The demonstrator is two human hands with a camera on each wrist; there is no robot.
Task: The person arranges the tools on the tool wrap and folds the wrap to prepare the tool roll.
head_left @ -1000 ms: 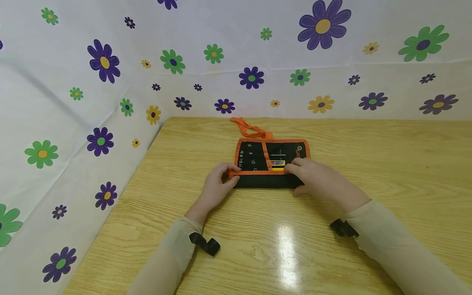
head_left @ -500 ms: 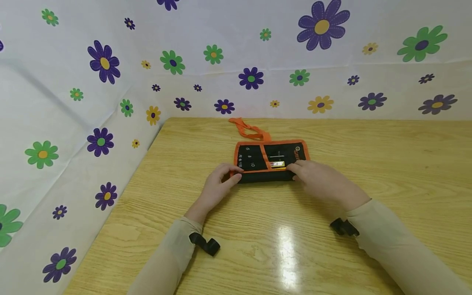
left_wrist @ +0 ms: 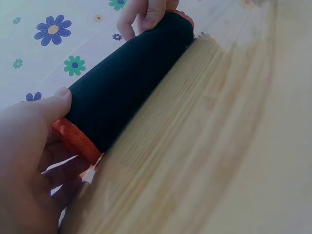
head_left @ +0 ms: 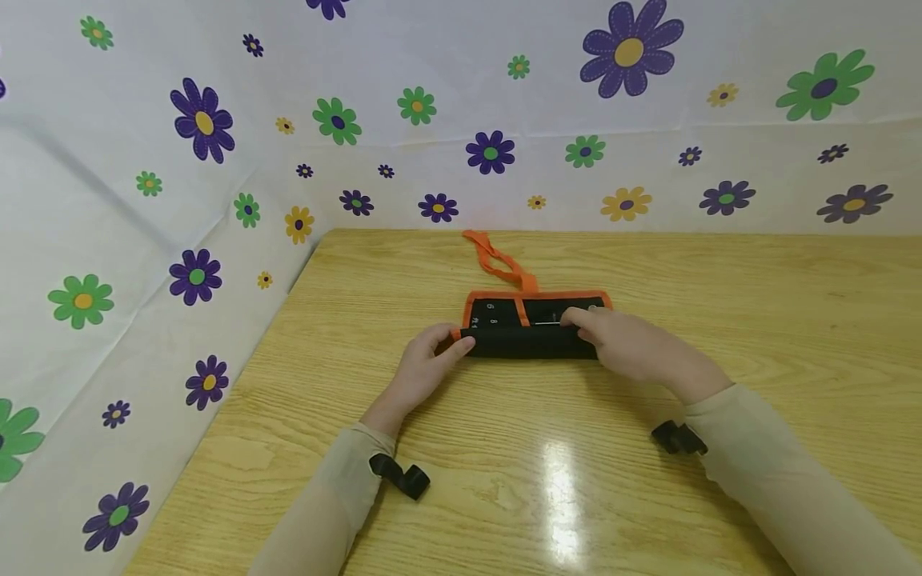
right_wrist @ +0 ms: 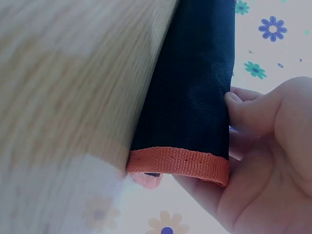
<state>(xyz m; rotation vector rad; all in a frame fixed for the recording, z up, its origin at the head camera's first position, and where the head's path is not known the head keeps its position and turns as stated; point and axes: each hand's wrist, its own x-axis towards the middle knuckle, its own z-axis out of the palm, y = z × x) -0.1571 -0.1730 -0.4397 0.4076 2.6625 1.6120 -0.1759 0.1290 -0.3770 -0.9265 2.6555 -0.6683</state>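
Head view shows your two hands at the two ends of a black tool roll pouch [head_left: 529, 340] with orange trim, which lies across the wooden table [head_left: 504, 480] just in front of your fingers. Your left hand [head_left: 421, 372] holds the left end of the rolled part, thumb on top and fingers curled behind it, and your right hand [head_left: 634, 348] grips the right end in the same way; I judge that you hold both ends so the roll stays even and does not open again. Beyond your fingertips a flat part of the pouch is not yet rolled: you see its pockets with white numbers, and an orange strap [head_left: 497, 260] lies further away toward the flowered backdrop [head_left: 202, 120]. Left wrist view shows what the head view cannot: the roll [left_wrist: 129, 80] is a tight, round cylinder, your left thumb [left_wrist: 56, 102] presses on its near end at the orange edge, and the fingers of your other hand [left_wrist: 146, 14] close on the far end. Right wrist view shows the orange end binding [right_wrist: 178, 163] close up, with your right thumb [right_wrist: 248, 112] against the black cloth; the pockets and strap are hidden there.
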